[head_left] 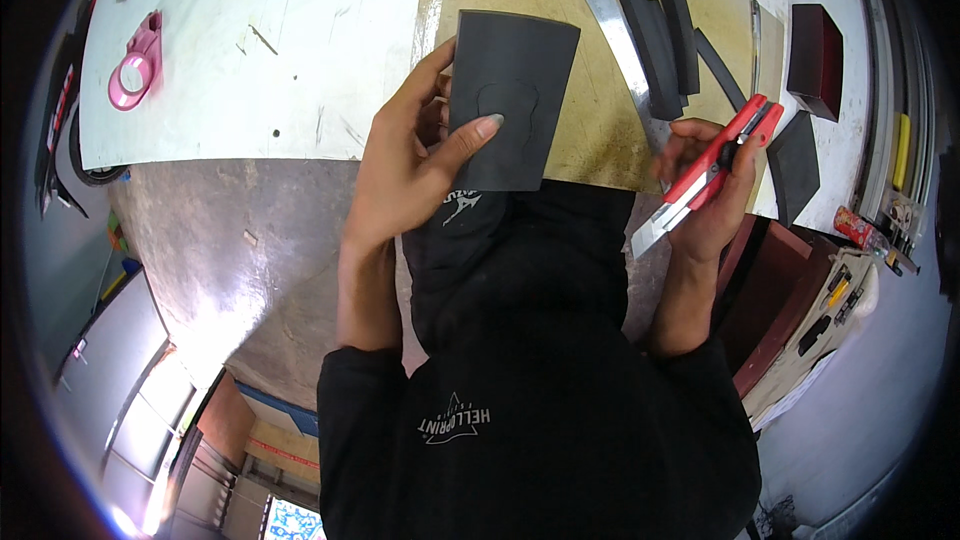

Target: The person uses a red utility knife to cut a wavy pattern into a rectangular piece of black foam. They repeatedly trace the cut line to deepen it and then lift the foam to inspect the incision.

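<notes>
Foam sheet (512, 100), dark grey and roughly rectangular, is held upright-tilted above the near edge of the counter (250, 70) by the left hand (410, 165), which is closed on the sheet's left edge, the thumb laid across its face just below a faint outline scored or pressed into the middle. The sheet is lifted off the counter rather than laid flat, which is judged to bring that outline closer for inspection. A red knife (712, 170) of the snap-blade kind is gripped in the right hand (710, 200), the fingers wrapped round its body; the blade is extended and pointed down and toward the left, away from the sheet and from the other hand, a carrying position that is judged to keep the edge off the work. The two hands are kept apart, with no contact between knife and sheet. Behind the sheet a tan cutting board (590, 120) is laid on the counter, with a steel ruler (615, 30) across it and several dark foam strips (665, 30) just beside the ruler. A dark red block (815, 45) is set near the right edge, and a pink tape dispenser (135, 65) is well apart at the far left.
</notes>
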`<state>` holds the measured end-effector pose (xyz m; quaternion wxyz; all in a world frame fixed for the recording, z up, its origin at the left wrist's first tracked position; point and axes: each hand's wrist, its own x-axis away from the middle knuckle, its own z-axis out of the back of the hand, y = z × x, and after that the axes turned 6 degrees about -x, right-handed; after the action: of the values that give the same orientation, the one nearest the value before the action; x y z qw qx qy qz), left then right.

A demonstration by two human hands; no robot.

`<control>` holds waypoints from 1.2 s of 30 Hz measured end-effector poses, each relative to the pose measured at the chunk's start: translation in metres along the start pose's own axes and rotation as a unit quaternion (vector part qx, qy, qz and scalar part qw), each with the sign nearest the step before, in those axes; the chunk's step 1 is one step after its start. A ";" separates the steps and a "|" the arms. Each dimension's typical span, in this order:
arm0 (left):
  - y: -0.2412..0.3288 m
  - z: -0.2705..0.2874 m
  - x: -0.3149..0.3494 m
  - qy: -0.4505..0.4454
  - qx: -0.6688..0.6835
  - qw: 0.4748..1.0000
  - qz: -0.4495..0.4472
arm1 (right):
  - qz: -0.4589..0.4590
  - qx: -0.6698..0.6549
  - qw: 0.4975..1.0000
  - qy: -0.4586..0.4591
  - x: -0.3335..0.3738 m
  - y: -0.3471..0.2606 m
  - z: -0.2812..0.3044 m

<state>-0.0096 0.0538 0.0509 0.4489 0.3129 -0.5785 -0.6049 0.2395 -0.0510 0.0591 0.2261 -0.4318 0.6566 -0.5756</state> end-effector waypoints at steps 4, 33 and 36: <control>0.000 0.018 -0.023 -0.079 -0.141 0.987 -0.007 | 0.012 -0.026 0.998 -0.064 -0.003 0.002 0.017; -0.019 -0.004 -0.022 0.048 -0.393 0.904 -0.160 | 0.309 0.317 0.859 -0.256 -0.041 0.007 -0.066; -0.021 -0.003 -0.023 0.050 -0.391 0.904 -0.164 | 0.312 0.312 0.864 -0.241 -0.042 0.011 -0.068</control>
<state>-0.0014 0.0722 0.0268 0.4578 0.2323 -0.2128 -0.8314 0.2041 0.0217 0.0566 0.6683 -0.2364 0.4683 -0.5274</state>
